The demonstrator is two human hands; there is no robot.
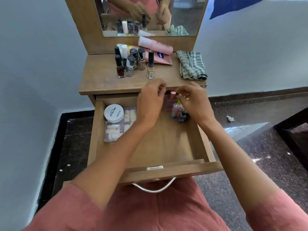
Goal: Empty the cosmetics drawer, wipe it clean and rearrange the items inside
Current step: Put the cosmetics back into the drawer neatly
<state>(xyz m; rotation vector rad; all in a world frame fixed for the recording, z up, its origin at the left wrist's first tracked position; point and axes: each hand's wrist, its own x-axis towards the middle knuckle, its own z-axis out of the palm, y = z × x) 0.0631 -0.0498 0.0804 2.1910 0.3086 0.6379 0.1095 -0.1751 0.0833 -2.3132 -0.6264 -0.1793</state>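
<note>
While right fingers [180,95] pinch a yellow-capped bottle [175,108], left fingers [160,90] curled beside, hold unclear, the drawer [93,130] seems mid-emptying; next, lift it to the counter [100,77] beyond

That yellowish bit [178,100] your right hand [195,102] pinches is too blurry to name, and can't tell if your curled left hand [150,102] holds anything.

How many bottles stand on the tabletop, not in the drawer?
7 bottles: six in a cluster left of centre, and one tall bottle alone to its right. Others may be hidden behind them.
</note>
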